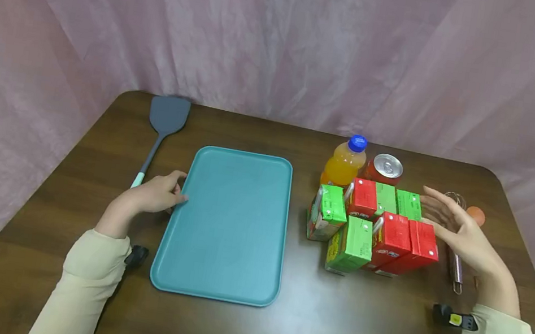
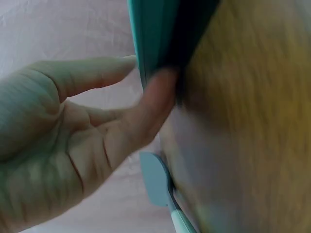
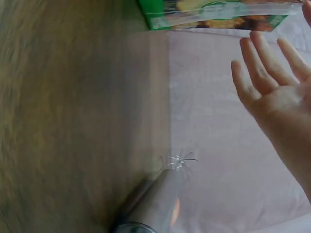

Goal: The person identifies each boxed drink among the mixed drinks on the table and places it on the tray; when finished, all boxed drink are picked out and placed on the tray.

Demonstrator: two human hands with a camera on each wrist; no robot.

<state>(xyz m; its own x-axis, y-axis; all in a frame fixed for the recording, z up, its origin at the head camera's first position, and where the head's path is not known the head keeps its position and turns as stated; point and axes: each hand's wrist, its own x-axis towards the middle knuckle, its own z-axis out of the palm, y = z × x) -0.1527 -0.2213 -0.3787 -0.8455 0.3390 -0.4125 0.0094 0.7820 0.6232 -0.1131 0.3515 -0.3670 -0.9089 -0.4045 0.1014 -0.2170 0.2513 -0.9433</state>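
Note:
A teal rectangular tray [image 1: 228,230] lies on the table, left of centre. My left hand [image 1: 156,194] pinches its left rim between thumb and fingers; the left wrist view shows the thumb on the tray's edge [image 2: 149,34] and fingertips at its underside. Several red and green drink cartons stand in a tight group to the right of the tray. At their right side is my right hand [image 1: 459,228], its fingers spread and extended beside a green carton [image 1: 408,205]. In the right wrist view the palm [image 3: 284,102] holds nothing, and a green carton [image 3: 218,14] shows just above the fingertips.
An orange drink bottle [image 1: 344,163] with a blue cap and a red can [image 1: 386,168] stand behind the cartons. A metal whisk [image 1: 456,270] and a round orange-brown object [image 1: 475,215] lie at the right. A grey spatula [image 1: 168,115] rests at the far left. Pink curtains [image 1: 285,44] hang behind the table.

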